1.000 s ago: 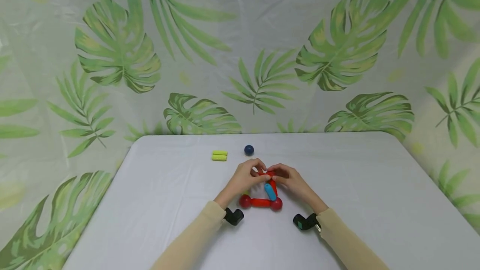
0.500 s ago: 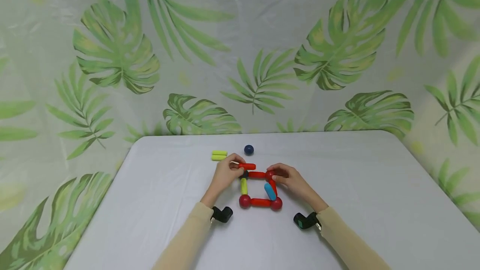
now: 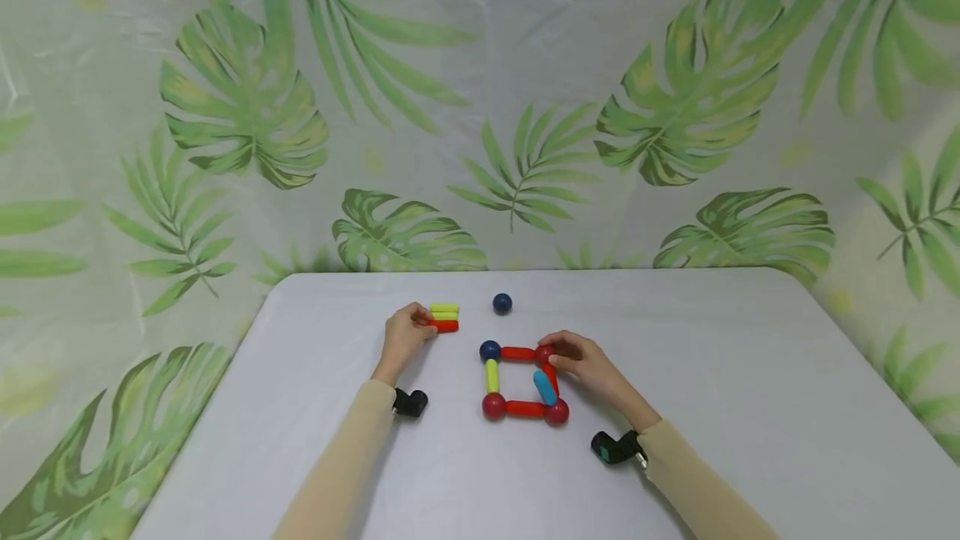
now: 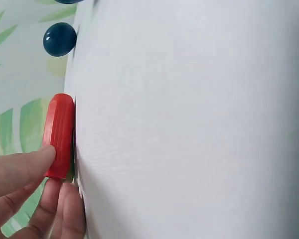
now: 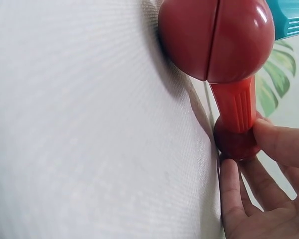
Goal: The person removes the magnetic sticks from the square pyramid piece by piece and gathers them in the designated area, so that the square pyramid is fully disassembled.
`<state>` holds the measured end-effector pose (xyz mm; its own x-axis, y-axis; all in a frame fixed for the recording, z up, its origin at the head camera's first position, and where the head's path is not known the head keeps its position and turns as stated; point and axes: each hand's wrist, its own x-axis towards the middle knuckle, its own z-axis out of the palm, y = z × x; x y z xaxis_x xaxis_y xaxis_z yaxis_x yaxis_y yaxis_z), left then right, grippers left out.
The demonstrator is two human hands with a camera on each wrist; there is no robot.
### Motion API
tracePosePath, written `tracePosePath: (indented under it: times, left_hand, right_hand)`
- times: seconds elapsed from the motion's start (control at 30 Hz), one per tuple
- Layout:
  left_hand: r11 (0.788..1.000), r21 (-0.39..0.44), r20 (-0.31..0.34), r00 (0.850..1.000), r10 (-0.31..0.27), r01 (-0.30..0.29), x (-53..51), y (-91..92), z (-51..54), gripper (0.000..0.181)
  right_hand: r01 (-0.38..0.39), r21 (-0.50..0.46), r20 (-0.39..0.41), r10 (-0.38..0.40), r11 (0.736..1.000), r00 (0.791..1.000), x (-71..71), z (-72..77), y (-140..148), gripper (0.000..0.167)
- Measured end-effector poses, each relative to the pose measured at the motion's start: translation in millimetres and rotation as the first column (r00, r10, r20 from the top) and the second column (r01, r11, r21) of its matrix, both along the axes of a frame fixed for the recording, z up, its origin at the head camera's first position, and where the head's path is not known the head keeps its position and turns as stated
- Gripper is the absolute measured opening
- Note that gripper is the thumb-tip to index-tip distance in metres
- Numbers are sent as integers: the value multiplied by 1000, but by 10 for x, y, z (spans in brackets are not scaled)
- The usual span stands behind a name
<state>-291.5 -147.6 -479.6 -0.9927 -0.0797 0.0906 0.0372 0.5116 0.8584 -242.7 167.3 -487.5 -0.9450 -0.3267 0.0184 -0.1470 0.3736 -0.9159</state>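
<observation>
My left hand (image 3: 403,342) pinches a red rod (image 4: 61,132) between thumb and fingers. That rod lies alongside two yellow-green rods (image 3: 444,312). My right hand (image 3: 594,367) holds the far right red ball (image 5: 235,143) of a four-sided frame, thumb on one side and fingers on the other. Red rods form the frame's far side (image 3: 517,353), near side (image 3: 526,409) and right side; a yellow-green rod (image 3: 492,377) forms its left. A dark blue ball (image 3: 490,350) makes the far left corner, red balls the near ones. From the near right ball (image 3: 557,412) a light blue rod (image 3: 545,387) sticks out at a slant.
A loose dark blue ball (image 3: 502,303) sits near the back of the white-covered table (image 3: 712,357). Behind the table hangs a leaf-patterned curtain (image 3: 525,65). Each wrist wears a small black camera.
My left hand has left the frame's far side, carrying the red rod leftward to the yellow-green rods. My right hand stays at the far right ball.
</observation>
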Motion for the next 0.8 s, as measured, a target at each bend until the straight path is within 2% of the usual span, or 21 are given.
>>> tracePosePath:
  times: [0.13, 0.2, 0.27, 0.3, 0.33, 0.37, 0.4, 0.47, 0.5, 0.53, 0.57, 0.6, 0.63, 0.67, 0.7, 0.8]
  left_hand:
    - [997, -71, -45, 999, 3, -6, -28, 23, 27, 17]
    - [997, -78, -77, 997, -21, 15, -3, 55, 68, 19]
    - [994, -61, -114, 988, -102, 96, 58, 120, 119, 19]
    - [984, -43, -117, 977, -177, 173, 112, 173, 161, 20]
    - [963, -22, -121, 956, -269, 268, 171, 238, 193, 20]
    - [928, -2, -121, 921, -371, 374, 234, 313, 224, 22]
    - [879, 13, -112, 874, -473, 477, 304, 399, 254, 24]
    - [755, 33, -84, 755, -650, 654, 437, 577, 288, 28]
    - [698, 35, -67, 698, -713, 715, 501, 664, 298, 30]
    - [652, 26, -66, 652, -755, 758, 547, 742, 290, 31]
    - [621, 8, -69, 620, -782, 784, 586, 814, 279, 31]
    - [602, -10, -80, 599, -796, 799, 618, 877, 263, 30]
    - [598, -32, -94, 594, -799, 801, 644, 926, 250, 28]
    - [605, -55, -107, 597, -795, 795, 663, 964, 234, 25]
    - [620, -78, -123, 610, -783, 781, 676, 990, 219, 23]
    - [695, -137, -148, 680, -718, 705, 693, 997, 183, 18]
  right_hand:
    - [3, -14, 9, -3, 1000, 1000, 13, -6, -11, 28]
    - [6, -13, 11, -6, 1000, 1000, 22, 2, -14, 28]
    - [8, -8, 9, -8, 1000, 1000, 27, 10, -13, 28]
    - [11, -4, 8, -11, 1000, 1000, 28, 13, -11, 28]
    - [16, -2, 8, -16, 1000, 1000, 29, 16, -9, 28]
    - [12, 4, 1, -12, 1000, 1000, 29, 18, -4, 28]
    - [12, 3, -2, -12, 1000, 1000, 30, 19, 0, 28]
    - [4, -6, -7, -4, 1000, 1000, 27, 21, 10, 28]
    - [-5, -10, -15, 5, 1000, 1000, 25, 20, 13, 28]
    - [-13, -15, -20, 13, 1000, 1000, 24, 21, 17, 28]
    - [-21, -20, -25, 20, 1000, 999, 22, 20, 19, 28]
    - [-24, -26, -27, 23, 999, 999, 20, 19, 19, 28]
    - [-28, -29, -32, 27, 999, 999, 20, 18, 19, 28]
    - [-34, -25, -42, 33, 999, 999, 20, 16, 20, 28]
    - [-32, -30, -38, 31, 999, 999, 23, 19, 18, 28]
    - [-33, -37, -39, 31, 999, 999, 32, 22, 14, 28]
